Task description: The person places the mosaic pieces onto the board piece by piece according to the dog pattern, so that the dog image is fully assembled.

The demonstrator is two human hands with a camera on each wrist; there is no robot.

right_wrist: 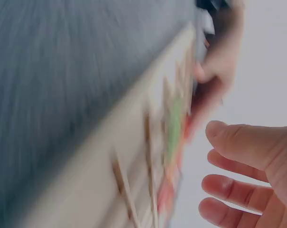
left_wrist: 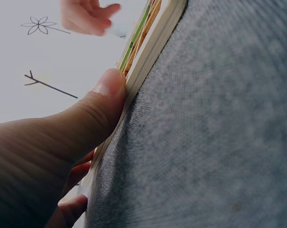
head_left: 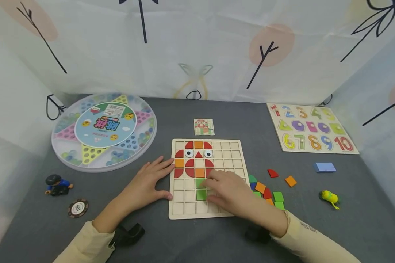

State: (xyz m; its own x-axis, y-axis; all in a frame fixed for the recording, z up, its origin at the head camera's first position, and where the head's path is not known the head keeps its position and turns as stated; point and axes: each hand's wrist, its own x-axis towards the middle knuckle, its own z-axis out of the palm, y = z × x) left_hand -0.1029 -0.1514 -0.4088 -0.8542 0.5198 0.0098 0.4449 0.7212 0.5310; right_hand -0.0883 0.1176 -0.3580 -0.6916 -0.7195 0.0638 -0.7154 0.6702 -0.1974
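1. touching the 9 o'clock edge of the pale wooden grid board [head_left: 228,163], my left hand [head_left: 147,183] lies spread wide, fingers nearly straight, thumb well apart.
2. my right hand [head_left: 229,190] is over the board's 4 o'clock part, fingers loosely bent and parted from the thumb, with nothing in their grasp.
3. the board lies flat on a dark grey tabletop [head_left: 181,239] in front of me. in its 12 o'clock half, red and orange tiles [head_left: 189,171] sit around two round eye pieces [head_left: 208,153]. toward 6 o'clock are two green tiles [head_left: 200,194], one below the other, by my right fingertips; i cannot tell whether i touch them.
4. just beyond the board, at 12 o'clock, is a small picture card [head_left: 203,126].
5. at the board's 3 o'clock are loose tiles [head_left: 267,193] in red, orange, green and blue; farther out, a blue block [head_left: 325,167] and a yellow-green toy [head_left: 330,197].
6. at 2 o'clock lies a number puzzle [head_left: 310,134]; at 10, a round star-patterned game board [head_left: 104,126]; at 9, a small toy figure [head_left: 57,185] and a round chip [head_left: 78,208].
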